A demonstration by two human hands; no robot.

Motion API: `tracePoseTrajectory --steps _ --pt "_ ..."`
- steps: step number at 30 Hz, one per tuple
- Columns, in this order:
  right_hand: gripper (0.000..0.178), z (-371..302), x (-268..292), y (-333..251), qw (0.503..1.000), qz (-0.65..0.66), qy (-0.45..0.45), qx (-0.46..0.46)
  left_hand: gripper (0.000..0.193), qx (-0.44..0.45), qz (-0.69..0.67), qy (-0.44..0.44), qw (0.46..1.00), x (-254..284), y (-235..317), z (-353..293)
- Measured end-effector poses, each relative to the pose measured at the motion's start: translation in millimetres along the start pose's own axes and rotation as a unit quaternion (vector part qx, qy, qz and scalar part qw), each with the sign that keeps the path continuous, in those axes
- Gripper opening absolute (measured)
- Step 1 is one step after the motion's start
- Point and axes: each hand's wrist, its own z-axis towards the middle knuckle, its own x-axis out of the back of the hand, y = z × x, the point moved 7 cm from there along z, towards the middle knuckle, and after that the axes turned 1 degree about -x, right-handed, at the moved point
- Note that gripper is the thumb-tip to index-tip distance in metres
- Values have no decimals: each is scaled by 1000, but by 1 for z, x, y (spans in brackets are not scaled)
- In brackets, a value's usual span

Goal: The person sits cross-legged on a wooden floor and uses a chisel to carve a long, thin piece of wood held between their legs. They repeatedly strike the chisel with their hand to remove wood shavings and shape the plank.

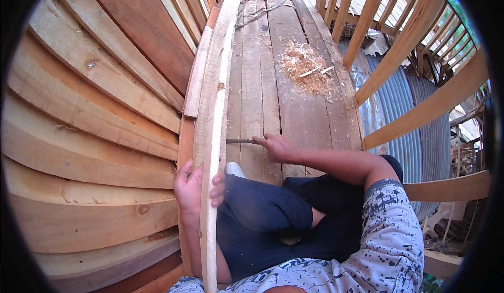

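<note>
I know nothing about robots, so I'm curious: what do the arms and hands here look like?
These are a person's: the left hand and right hand are ungloved, with no cables visible. The right forearm is bare below a short, whitish sleeve with dark speckles and blotches and a greyer cuff. I can't tell where the left sleeve ends.

Left hand [190,190] left of centre, fingers [217,189] curled in a grip; left forearm [193,240] rising from lower edge. Right hand [278,149] near centre, gripping, pointing left; right forearm [336,160] roughly level, elbow bent. Legs [268,206] folded, lower centre.
</note>
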Motion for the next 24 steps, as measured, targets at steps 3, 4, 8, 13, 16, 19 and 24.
tracePoseTrajectory --steps 3,4,8,13,16,19,24 --pt "70 10 7 12 999 -23 11 21 66 -1 -2 0 1000 2 0 0" --pt "70 14 11 15 999 -28 24 28 66 -2 -4 -1 1000 3 0 0" --pt "69 29 19 28 999 -14 32 11 66 1 -6 1 1000 3 0 0" --pt "63 40 36 43 996 18 88 -23 66 3 -8 2 1000 2 -1 -1" --pt "60 43 55 65 984 32 145 -95 66 2 -3 -1 1000 2 -1 1" --pt "58 41 67 69 982 27 154 -110 67 0 4 4 1000 1 -1 1" --pt "54 34 61 42 998 22 55 -5 68 -1 1 7 1000 5 0 -2"
